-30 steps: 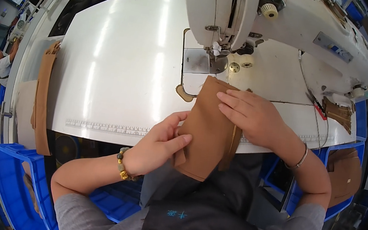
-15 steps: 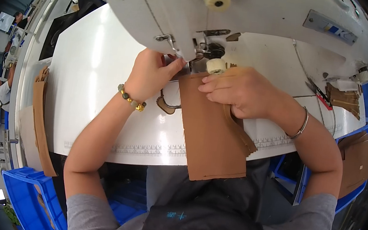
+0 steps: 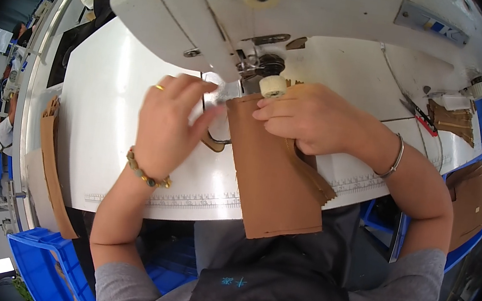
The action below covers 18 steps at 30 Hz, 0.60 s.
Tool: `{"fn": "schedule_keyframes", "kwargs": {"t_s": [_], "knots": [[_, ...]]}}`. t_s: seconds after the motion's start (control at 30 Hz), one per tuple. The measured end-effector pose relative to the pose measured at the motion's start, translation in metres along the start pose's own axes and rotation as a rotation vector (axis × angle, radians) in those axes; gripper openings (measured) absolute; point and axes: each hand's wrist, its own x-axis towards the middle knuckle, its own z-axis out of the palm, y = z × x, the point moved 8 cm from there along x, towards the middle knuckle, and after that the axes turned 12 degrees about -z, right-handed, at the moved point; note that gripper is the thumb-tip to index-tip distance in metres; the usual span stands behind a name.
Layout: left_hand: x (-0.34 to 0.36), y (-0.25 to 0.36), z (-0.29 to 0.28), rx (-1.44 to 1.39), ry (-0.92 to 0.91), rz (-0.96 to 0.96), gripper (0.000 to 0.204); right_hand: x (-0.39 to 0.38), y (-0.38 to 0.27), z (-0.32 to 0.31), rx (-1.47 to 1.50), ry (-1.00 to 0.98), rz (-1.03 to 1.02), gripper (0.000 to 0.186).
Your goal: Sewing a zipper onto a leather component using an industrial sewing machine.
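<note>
As my left hand (image 3: 165,126) swings leftward, loosely open and empty, my curled right hand (image 3: 313,119) alone holds the brown rectangular fabric panel (image 3: 273,183) mid-frame.

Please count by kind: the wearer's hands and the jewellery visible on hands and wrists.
Left hand and right hand: 2
Green-and-gold beaded bracelet: 1
Thin silver-coloured metal bangle: 1
Gold-coloured finger ring: 1
Total: 5

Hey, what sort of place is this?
Likely a sewing workshop: a sewing machine with a brown panel at its head, blue bins holding more brown pieces, and another person off to the left.
</note>
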Motion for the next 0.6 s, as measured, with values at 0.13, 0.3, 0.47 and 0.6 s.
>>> {"fn": "schedule_keyframes", "kwargs": {"t_s": [0.13, 0.3, 0.47, 0.6], "knots": [[-0.026, 0.039, 0.019, 0.022, -0.117, 0.157, 0.056, 0.003, 0.002, -0.002, -0.149, -0.049, 0.071, 0.008], [-0.035, 0.041, 0.026, 0.115, -0.083, 0.177, 0.072, 0.001, 0.023, -0.001, -0.545, -0.117, 0.231, 0.007], [-0.037, 0.038, 0.028, 0.07, -0.066, 0.164, 0.071, -0.011, 0.055, 0.023, -0.429, -0.035, 0.341, 0.017], [-0.039, 0.037, 0.028, 0.057, -0.043, 0.146, 0.071, -0.025, 0.078, 0.032, -0.022, 0.092, 0.56, 0.015]]}}
